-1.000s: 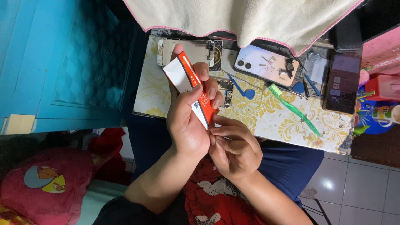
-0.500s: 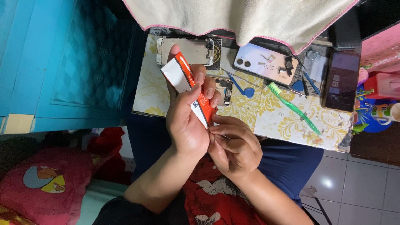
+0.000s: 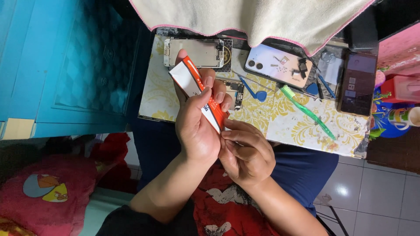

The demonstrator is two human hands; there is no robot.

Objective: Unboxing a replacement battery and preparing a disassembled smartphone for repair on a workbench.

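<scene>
My left hand (image 3: 197, 126) grips a narrow orange and white box (image 3: 197, 89), fingers wrapped over its face. My right hand (image 3: 247, 150) pinches the lower end of the same box with its fingertips. Both hands are raised above my lap, at the near edge of a small table (image 3: 284, 126) with a yellow floral cover. Behind the box, a detached phone screen frame (image 3: 194, 52) lies on the table.
On the table lie a phone (image 3: 278, 65) face down with small parts on it, a green toothbrush (image 3: 308, 112), a blue pry tool (image 3: 253, 91), and a dark phone (image 3: 358, 83). A cream towel (image 3: 253, 17) hangs at the far edge. A blue cabinet (image 3: 65, 65) stands to the left.
The hands and the box have stayed almost in place. My right fingers have shifted slightly at the box's lower end.
</scene>
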